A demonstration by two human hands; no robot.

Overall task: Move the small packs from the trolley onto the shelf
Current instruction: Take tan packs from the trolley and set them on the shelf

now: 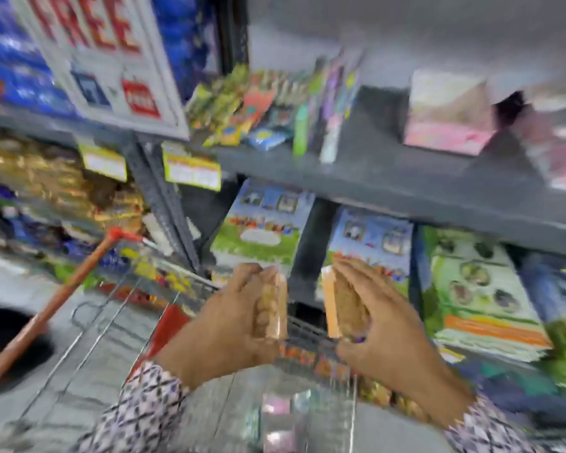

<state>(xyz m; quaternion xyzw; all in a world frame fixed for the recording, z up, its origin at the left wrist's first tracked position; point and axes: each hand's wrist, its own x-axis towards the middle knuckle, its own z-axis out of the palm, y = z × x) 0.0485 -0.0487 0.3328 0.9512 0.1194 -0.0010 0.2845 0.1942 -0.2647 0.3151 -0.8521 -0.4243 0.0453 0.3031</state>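
packs are held one in each hand above the wire trolley [209,289], and the grey shelf [389,178] that takes them lies up and forward of both. the left hand [229,325] is closed around a small clear pack [272,308] of brownish snack, fingers wrapped over its upper end. the right hand [383,318] is closed on a similar pack with an orange edge [343,308], thumb below and fingers spread along its far side. both packs are held upright, long axis close to vertical, side by side with a gap between them, in front of the lower shelf bay.

the bare stretch of shelf board, between the row of slim upright packets [327,112] and the pink pack [448,116], is judged the likely landing place; it sits above and slightly right of the hands, so the right hand appears the nearer of the two. motion blur makes finer detail uncertain.

in the trolley, more stock is seen: a band of orange-and-yellow packs [311,358] just under the hands and clear wrapped goods [291,416] nearer the camera. what these are cannot be told. below the target shelf, boxed picture sets [265,223] stand upright.
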